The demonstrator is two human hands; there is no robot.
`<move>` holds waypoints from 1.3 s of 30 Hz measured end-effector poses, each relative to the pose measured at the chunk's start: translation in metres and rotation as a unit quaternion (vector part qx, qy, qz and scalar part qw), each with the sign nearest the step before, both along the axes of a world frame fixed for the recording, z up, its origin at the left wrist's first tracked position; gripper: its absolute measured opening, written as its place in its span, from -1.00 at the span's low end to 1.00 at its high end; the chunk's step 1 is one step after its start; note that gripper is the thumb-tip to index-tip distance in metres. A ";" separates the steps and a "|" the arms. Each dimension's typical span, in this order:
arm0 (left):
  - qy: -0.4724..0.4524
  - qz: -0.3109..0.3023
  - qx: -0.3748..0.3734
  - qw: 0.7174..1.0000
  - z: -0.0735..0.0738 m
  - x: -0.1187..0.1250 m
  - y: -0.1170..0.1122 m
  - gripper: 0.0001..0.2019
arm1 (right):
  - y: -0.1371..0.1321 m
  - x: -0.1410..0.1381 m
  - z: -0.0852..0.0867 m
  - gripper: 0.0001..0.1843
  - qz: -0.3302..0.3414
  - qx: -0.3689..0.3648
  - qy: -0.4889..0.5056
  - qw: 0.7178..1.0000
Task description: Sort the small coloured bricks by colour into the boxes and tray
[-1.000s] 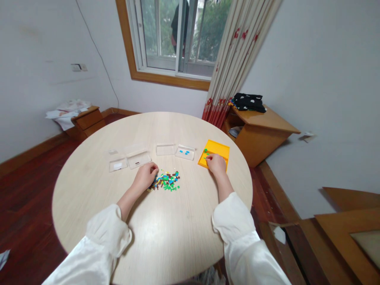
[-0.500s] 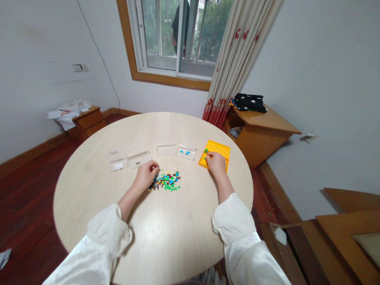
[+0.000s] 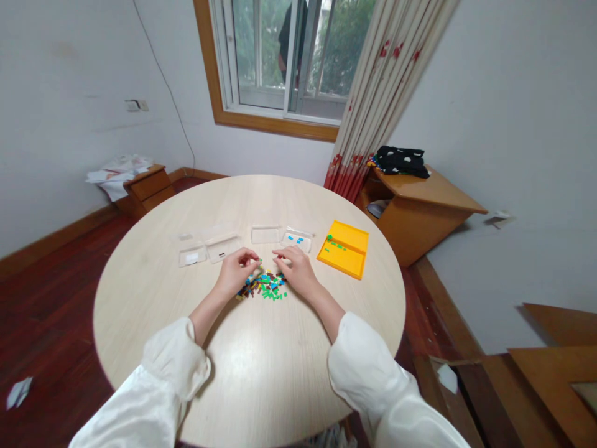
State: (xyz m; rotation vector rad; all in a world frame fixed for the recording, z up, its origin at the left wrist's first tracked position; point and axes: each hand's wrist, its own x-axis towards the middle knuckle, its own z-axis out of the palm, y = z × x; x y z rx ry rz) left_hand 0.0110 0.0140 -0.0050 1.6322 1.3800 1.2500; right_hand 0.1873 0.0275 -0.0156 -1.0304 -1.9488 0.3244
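Note:
A heap of small coloured bricks (image 3: 264,287) lies in the middle of the round table (image 3: 261,367). My left hand (image 3: 237,271) rests at the heap's left edge, fingers curled into a pinch. My right hand (image 3: 297,269) is at the heap's right edge, fingers bent and pointing left over the bricks. What either pinch holds is too small to make out. A yellow tray (image 3: 352,259) with a few green pieces lies to the right of my right hand, apart from it.
Several clear plastic boxes stand behind the heap: two on the left (image 3: 205,250), an empty one (image 3: 265,234) and one with blue pieces (image 3: 298,239). A wooden cabinet (image 3: 420,205) stands beyond the table's right edge, with curtains and a window behind.
My right hand has left the yellow tray and moved left to the brick heap. The left hand has stayed at the heap. The view has shifted slightly.

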 end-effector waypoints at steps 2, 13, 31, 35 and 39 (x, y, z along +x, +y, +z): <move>-0.012 -0.014 -0.005 1.000 0.000 0.001 0.000 -0.84 | -0.005 -0.009 -0.001 -0.79 0.030 -0.006 -0.014 0.999; -0.078 -0.063 -0.042 0.994 -0.007 0.001 0.002 -0.82 | -0.008 -0.014 -0.001 -0.80 0.059 -0.012 -0.017 0.998; 0.174 -0.027 -0.005 0.984 -0.005 -0.019 0.008 -0.82 | 0.011 0.028 0.010 -0.79 -0.128 0.023 0.050 0.990; 0.243 -0.056 -0.038 0.968 -0.003 -0.028 0.009 -0.83 | 0.025 0.068 0.013 -0.79 -0.249 0.006 0.030 0.968; 0.272 -0.066 -0.044 0.959 -0.003 -0.031 0.010 -0.82 | 0.029 0.099 0.012 -0.79 -0.330 -0.101 -0.018 0.938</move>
